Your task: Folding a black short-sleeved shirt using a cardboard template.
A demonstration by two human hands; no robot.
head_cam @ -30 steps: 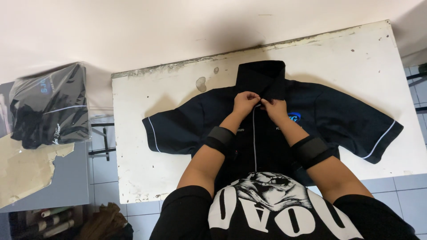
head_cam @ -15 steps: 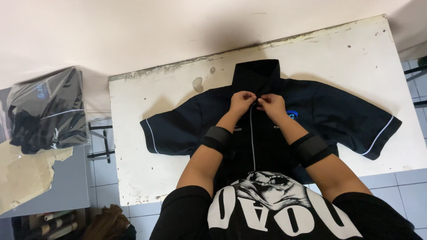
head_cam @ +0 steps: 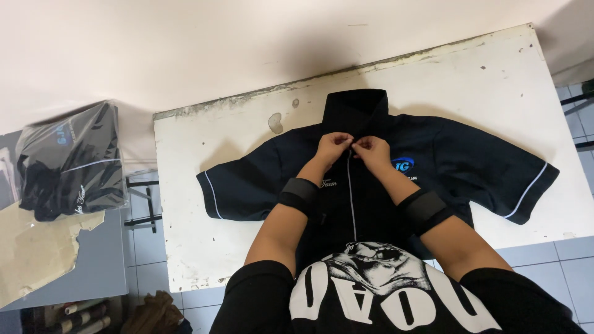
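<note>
The dark shirt (head_cam: 433,167) lies spread flat, front up, on the white tabletop (head_cam: 247,235). The left hand (head_cam: 332,147) and right hand (head_cam: 371,148) both pinch its placket just below the collar. A slipped pinch could misalign the two front edges, puckering the fabric.

Bagged dark garments (head_cam: 69,162), torn cardboard (head_cam: 34,253)

One white table (head_cam: 204,241) carries one dark short-sleeved shirt (head_cam: 458,167), spread flat from near its left edge to its right edge, with two sleeves out to the sides and one collar toward the far edge. Two hands, the left hand (head_cam: 331,147) and the right hand (head_cam: 372,150), meet at the shirt's front; each forearm wears one dark wristband, two in all. Off the table's left edge lie one plastic bag of dark clothing (head_cam: 68,161) and one piece of torn cardboard (head_cam: 37,247).
</note>
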